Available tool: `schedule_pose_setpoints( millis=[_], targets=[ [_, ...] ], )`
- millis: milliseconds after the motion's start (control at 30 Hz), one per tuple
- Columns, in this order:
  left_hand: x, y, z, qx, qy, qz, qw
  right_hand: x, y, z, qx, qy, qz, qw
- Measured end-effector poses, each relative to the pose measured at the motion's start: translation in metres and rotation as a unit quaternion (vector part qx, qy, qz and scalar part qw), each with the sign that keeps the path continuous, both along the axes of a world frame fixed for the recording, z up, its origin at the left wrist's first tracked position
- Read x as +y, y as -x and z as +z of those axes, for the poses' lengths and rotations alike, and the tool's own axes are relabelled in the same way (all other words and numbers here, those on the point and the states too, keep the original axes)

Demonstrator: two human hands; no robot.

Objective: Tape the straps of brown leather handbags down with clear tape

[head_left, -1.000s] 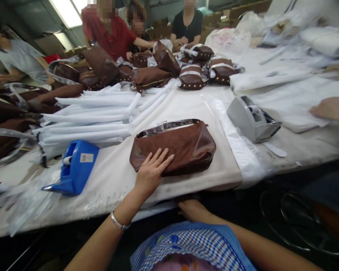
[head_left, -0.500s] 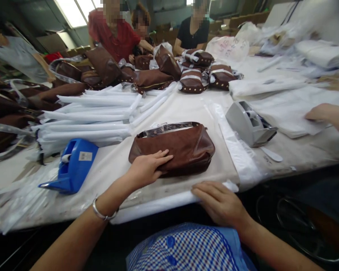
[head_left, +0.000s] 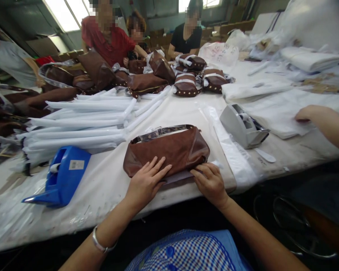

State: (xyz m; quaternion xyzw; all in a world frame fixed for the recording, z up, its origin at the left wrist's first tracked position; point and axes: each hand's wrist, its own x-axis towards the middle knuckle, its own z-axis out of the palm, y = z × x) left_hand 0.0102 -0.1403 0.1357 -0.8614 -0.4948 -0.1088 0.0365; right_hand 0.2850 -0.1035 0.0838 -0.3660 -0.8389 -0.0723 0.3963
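A brown leather handbag [head_left: 169,148] lies on the covered table [head_left: 115,199] in front of me, its plastic-wrapped strap [head_left: 164,132] along the far edge. My left hand [head_left: 147,180] rests on the bag's near side, open, its fingers spread over the leather. At the bag's near right corner, my right hand [head_left: 210,182] is closed on a white padded roll [head_left: 217,164]. The roll's end pokes out past my fingers, and a pale strip of it shows under the bag's near edge. What lies beneath the bag is hidden.
A blue tape dispenser [head_left: 66,177] stands to the left, a grey one [head_left: 243,126] to the right. Several white rolls [head_left: 79,122] are stacked at the left. Wrapped brown bags [head_left: 188,84] are piled at the back, near co-workers. Another person's hand [head_left: 310,113] touches white sheets [head_left: 282,116].
My right hand has brought the white roll from the table's front edge up to the bag's near underside. My left hand stays on the bag, fingers more spread. The view has shifted slightly.
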Motion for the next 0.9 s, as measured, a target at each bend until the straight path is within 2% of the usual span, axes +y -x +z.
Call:
schedule_pose_setpoints(
  millis=[100,167,267,367,433,500,667,800,900],
  targets=[
    [-0.004,-0.002,-0.015,-0.003,-0.046,0.004,0.999,0.0,-0.01,-0.002,-0.019,0.005,0.036,0.999],
    [-0.004,-0.003,-0.021,-0.011,-0.066,0.007,0.998,0.0,-0.014,0.004,-0.033,-0.008,0.041,0.999],
    [-0.005,-0.004,-0.024,-0.022,-0.078,0.012,0.997,0.003,-0.014,0.021,-0.07,-0.027,0.012,0.997],
    [-0.005,-0.004,-0.021,-0.014,-0.072,0.005,0.997,0.013,-0.01,0.034,-0.123,0.006,0.029,0.992],
    [-0.006,-0.002,-0.02,0.001,-0.069,-0.006,0.998,0.019,-0.009,0.034,-0.129,0.03,0.048,0.99],
    [-0.006,-0.001,-0.023,0.009,-0.077,-0.014,0.997,0.025,-0.01,0.026,-0.11,0.038,0.05,0.992],
    [-0.008,-0.003,-0.041,-0.024,-0.143,-0.011,0.989,0.032,-0.016,0.004,-0.059,0.021,0.064,0.996],
    [-0.009,-0.008,-0.048,-0.037,-0.162,0.002,0.986,0.032,-0.025,0.016,-0.13,0.048,0.104,0.985],
    [-0.007,-0.008,-0.047,-0.037,-0.158,0.006,0.987,0.033,-0.032,0.03,-0.152,0.014,0.109,0.982]
  ],
)
